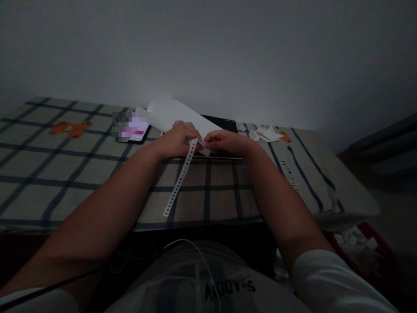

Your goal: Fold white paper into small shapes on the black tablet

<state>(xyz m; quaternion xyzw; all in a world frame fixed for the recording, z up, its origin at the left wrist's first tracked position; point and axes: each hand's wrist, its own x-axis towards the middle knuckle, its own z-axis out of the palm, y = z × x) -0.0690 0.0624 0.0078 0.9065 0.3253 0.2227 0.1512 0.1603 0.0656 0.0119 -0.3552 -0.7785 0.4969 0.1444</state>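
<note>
Between my hands is a narrow white paper strip (181,178) punched with a row of holes; its long end hangs down over the table's front. My left hand (180,138) is closed around the strip's upper part. The fingertips of my right hand (223,141) pinch its other end, where it bends over. Under both hands lies a black notebook or folder (224,123), partly covered by a large white sheet (177,114). The sheet's far edge rises toward the wall.
A lit phone (138,130) lies left of the sheet. Torn white paper scraps (267,133) lie to the right. A checked cloth (97,167) covers the table, which backs onto a grey wall (208,56). A red bin (384,248) with crumpled paper stands below, right.
</note>
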